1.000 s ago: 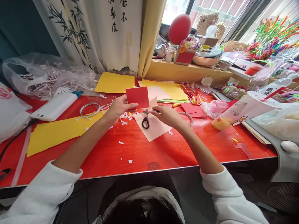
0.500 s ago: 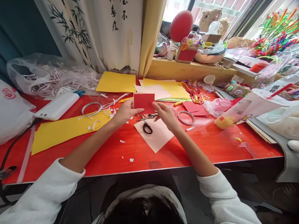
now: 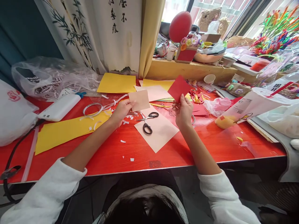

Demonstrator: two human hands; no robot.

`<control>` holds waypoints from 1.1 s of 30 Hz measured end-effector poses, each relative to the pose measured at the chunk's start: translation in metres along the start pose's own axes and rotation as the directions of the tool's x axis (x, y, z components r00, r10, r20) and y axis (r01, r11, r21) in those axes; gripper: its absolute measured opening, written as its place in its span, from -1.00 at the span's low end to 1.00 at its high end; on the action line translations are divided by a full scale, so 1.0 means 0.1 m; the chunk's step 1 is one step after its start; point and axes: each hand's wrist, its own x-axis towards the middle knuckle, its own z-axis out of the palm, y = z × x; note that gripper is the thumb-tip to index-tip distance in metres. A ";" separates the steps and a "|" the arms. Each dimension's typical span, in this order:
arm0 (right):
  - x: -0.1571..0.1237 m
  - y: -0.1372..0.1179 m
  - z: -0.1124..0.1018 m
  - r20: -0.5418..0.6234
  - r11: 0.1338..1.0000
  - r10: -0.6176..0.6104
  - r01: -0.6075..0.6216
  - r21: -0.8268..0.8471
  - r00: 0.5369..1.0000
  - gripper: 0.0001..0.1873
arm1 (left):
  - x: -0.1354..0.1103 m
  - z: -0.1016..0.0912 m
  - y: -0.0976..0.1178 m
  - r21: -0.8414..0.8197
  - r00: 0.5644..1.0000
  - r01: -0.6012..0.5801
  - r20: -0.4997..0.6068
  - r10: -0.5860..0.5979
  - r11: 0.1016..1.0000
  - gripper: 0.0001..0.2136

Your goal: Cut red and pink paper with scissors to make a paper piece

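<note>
My left hand (image 3: 123, 111) pinches a small pale pink paper square (image 3: 140, 100) by its left side, held up above the table. In my right hand (image 3: 184, 112) a red paper square (image 3: 179, 88) is gripped by its lower corner, tilted like a diamond. Between the hands, scissors with black handles (image 3: 147, 128) lie with their blades apart on a larger pale pink sheet (image 3: 156, 141). A yellow pencil-like stick (image 3: 161, 105) rests behind the scissors. Part of a tape ring beside my right wrist is hidden.
Yellow paper strips (image 3: 67, 133) and a tape roll (image 3: 92, 109) lie at left, near a white power bank (image 3: 58, 107). Yellow sheets (image 3: 118, 83) are at the back. A tilted plastic cup (image 3: 247, 109) with a drink stands right. White paper scraps dot the red table (image 3: 105, 161).
The red square and the pale pink square have come apart. My right hand has moved right and up with the red one, while my left hand keeps the pink one.
</note>
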 end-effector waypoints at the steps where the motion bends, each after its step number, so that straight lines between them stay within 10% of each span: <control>1: 0.00 0.00 -0.01 -0.007 1.000 -0.010 0.010 0.005 1.000 -0.77 | 0.00 0.00 0.01 -0.019 1.000 0.011 -0.006 -0.011 1.000 -0.79; 12: -0.21 0.13 0.12 0.429 0.960 0.053 0.072 -0.271 0.902 -0.68 | -0.04 0.04 0.03 -0.123 0.994 0.088 0.075 -0.079 0.989 -0.87; 33: -0.39 0.19 0.20 0.494 0.960 0.172 -0.033 -0.277 0.852 -0.75 | -0.08 0.13 -0.06 0.030 0.981 0.019 0.192 -0.024 0.999 -0.66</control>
